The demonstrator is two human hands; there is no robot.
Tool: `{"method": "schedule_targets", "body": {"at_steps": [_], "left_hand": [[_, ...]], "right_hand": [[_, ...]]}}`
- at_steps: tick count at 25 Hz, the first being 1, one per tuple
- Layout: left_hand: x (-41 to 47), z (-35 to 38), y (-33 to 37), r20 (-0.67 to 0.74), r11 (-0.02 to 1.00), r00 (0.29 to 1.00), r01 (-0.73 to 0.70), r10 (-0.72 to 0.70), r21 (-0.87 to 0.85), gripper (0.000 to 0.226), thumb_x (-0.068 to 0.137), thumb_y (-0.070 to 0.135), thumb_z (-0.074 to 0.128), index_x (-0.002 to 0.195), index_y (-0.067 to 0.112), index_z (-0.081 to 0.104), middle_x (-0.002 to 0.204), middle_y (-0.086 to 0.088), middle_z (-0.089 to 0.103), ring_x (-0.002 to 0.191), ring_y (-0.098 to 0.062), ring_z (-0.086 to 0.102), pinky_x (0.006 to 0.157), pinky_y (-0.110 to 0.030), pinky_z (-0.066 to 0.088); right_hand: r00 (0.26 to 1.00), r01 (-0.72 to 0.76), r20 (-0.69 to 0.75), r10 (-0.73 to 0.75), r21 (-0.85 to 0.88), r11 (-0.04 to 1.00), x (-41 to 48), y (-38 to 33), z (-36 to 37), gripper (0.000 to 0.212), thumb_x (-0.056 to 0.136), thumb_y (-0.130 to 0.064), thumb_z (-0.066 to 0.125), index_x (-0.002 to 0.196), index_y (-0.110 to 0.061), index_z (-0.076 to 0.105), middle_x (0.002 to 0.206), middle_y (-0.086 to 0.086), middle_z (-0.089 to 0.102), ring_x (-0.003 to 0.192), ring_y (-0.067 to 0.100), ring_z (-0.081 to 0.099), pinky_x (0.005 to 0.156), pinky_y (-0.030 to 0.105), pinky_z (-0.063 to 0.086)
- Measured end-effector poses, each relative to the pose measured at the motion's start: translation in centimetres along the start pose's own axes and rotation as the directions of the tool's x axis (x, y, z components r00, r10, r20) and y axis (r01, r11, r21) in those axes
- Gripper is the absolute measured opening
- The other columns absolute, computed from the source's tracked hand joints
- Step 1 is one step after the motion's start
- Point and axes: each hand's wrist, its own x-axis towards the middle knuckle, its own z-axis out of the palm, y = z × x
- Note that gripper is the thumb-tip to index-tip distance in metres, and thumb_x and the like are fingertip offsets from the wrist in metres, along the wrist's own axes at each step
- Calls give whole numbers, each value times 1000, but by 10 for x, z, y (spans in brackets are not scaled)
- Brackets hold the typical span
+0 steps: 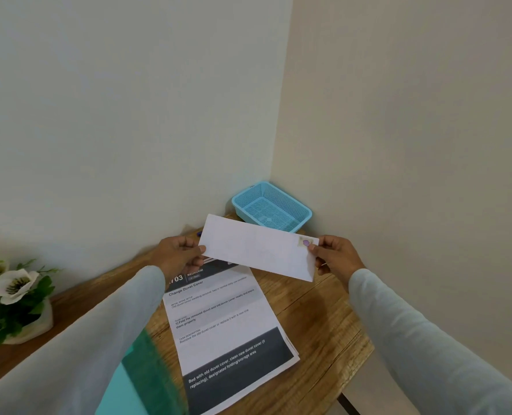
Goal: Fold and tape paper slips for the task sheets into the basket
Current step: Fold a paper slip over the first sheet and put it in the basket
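Note:
I hold a folded white paper slip (257, 248) in the air above the table, one hand at each short end. My left hand (179, 254) pinches its left end and my right hand (335, 256) pinches its right end, where a small purple mark shows under a piece of tape. Behind the slip, in the wall corner, sits an empty light blue mesh basket (304, 211). Below the slip a stack of printed task sheets (224, 324) lies flat on the wooden table (323, 324), the top one headed "Change Duvet Cover".
A pot of white artificial flowers (12, 298) stands at the left of the table by the wall. A teal and green object (135, 381), blurred, lies at the near edge under my left sleeve. Walls close the table in behind and to the right.

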Motion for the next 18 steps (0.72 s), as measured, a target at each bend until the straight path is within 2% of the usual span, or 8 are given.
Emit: {"method": "schedule_targets", "body": {"at_steps": [6,9,14,18], "left_hand": [[14,18,2,11,992,999,-47,46,113,17,96,18,71,97,2,67,82,-14,71,71,-24,70,77,-43,63],[23,29,6,-21,996,998,-52,54,65,18,96,18,70,100,1,65,85,-15,74,74,-25,71,75,-42,63],[36,47,17,-45,998,998,-35,32,-48,10,93,7,73,98,6,65,91,-15,77,85,-27,74,81,-43,62],[48,59,22,-22,998,1000,3,-4,-56,7,95,12,71,99,7,69,90,-14,76,80,-22,73,73,-36,62]], "right_hand": [[1000,-4,-31,4,18,1000,7,3,-13,17,95,-19,74,95,-3,71,87,7,77,61,13,66,57,29,58],[999,-10,-35,11,36,999,11,5,-19,20,95,-19,74,97,0,69,86,6,77,58,10,69,58,29,56],[999,-19,-48,20,26,999,21,8,-28,18,97,-22,72,103,-5,71,95,9,77,67,18,71,62,31,59],[998,-26,-58,29,41,999,27,9,-34,21,97,-22,71,105,-3,69,93,8,76,60,12,70,60,31,58]]}}
